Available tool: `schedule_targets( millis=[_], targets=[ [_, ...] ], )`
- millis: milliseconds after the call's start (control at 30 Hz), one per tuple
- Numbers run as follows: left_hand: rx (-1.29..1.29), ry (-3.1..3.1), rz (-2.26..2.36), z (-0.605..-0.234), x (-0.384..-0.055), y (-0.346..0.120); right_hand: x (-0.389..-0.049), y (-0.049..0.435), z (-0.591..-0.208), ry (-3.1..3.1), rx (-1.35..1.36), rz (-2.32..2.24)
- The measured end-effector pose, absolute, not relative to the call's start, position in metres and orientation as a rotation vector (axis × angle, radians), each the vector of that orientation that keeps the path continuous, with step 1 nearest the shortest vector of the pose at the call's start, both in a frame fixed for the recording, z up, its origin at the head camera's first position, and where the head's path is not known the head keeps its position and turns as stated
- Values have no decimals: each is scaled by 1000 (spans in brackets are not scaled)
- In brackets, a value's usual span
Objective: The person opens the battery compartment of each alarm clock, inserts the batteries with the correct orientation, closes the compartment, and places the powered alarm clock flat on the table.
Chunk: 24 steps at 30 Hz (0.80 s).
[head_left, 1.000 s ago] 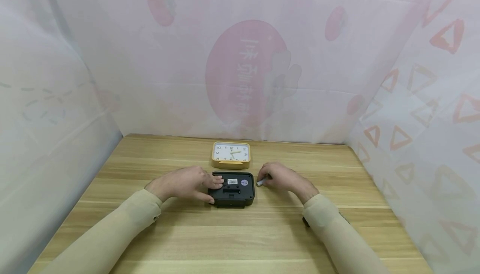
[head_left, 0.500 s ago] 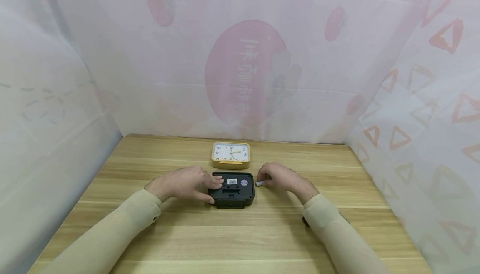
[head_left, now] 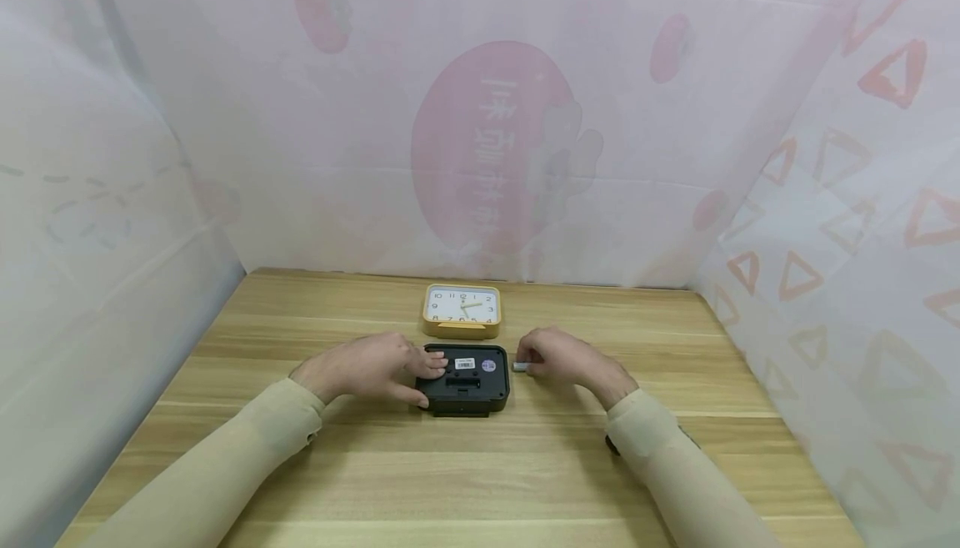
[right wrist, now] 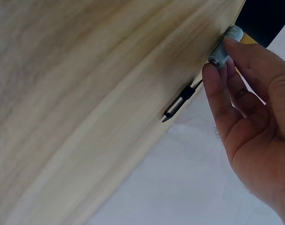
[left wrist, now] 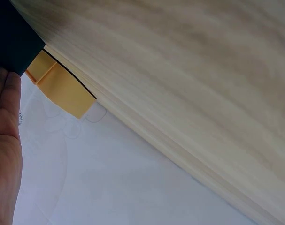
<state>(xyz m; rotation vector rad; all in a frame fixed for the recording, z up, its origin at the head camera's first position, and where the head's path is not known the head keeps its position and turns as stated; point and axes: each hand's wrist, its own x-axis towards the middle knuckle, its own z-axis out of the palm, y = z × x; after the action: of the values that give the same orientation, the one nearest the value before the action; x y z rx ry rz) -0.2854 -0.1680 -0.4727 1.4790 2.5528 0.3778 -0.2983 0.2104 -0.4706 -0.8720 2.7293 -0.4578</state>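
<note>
In the head view a black clock (head_left: pixel 491 381) lies face down on the table, its back up. A white label, a round purple sticker and a long open slot show on that back. My left hand (head_left: pixel 375 369) rests on its left side, fingers stretched over the back and thumb at the near left edge. Just right of the clock my right hand (head_left: pixel 562 358) pinches a small pale battery (right wrist: pixel 225 47) between thumb and fingers, close to the tabletop. The right wrist view shows one metal end of the battery; its label is too blurred to read.
A yellow clock (head_left: pixel 461 306) with a white dial lies face up behind the black one. In the right wrist view a slim, dark, pen-like thing (right wrist: pixel 180 103) lies on the wooden table (head_left: pixel 480 481). Printed cloth walls (head_left: pixel 337 156) stand behind and at both sides.
The battery in my right hand has turned from slanted to nearly level, its end towards the black clock. My left hand and both clocks have stayed where they were.
</note>
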Motion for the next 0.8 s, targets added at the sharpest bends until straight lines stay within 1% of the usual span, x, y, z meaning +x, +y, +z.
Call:
schedule_targets(
  millis=[200,433,800],
  targets=[
    [1470,2555,381,-473,-285,-168,-299,213,-464,2744,-819,-501],
    [1457,2554,384,-474,-286,-168,-297,213,-455,2758,-849,-519],
    [1476,2549,367,-473,-286,-168,-285,200,-441,2770,-910,-581]
  ],
)
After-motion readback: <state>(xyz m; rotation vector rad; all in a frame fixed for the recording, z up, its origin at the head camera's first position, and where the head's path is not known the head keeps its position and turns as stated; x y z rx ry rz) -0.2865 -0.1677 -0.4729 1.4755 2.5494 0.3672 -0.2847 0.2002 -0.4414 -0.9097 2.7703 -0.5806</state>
